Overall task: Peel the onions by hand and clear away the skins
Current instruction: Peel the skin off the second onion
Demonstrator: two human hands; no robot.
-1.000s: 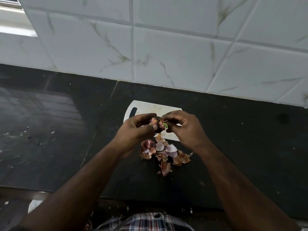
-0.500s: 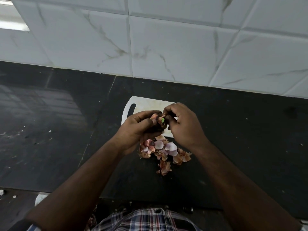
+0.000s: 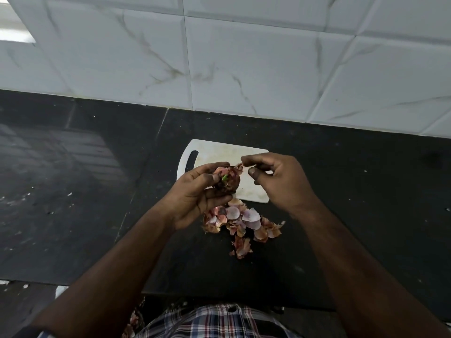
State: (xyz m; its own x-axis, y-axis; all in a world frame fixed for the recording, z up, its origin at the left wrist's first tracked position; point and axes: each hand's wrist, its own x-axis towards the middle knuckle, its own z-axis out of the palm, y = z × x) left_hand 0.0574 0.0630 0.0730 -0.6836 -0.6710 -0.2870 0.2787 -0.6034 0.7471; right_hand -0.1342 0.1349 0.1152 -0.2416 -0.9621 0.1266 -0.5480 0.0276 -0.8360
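White wall tiles (image 3: pixel 244 64) with faint grey-brown marble veining run behind the worktop, thin grout lines between them. Below sits a black stone countertop (image 3: pixel 73 167), glossy, with a seam (image 3: pixel 148 157) running front to back left of centre. Its left part reflects a pale window-like pattern; small white specks and crumbs are scattered across it. Bright patch of daylight (image 3: pixel 14 32) at the upper left edge, on the wall. Overall light is dim and cool

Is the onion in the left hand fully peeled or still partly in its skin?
Still partly in skin: the onion, held by the left hand, shows papery flaps, and the right hand pinches one strip.
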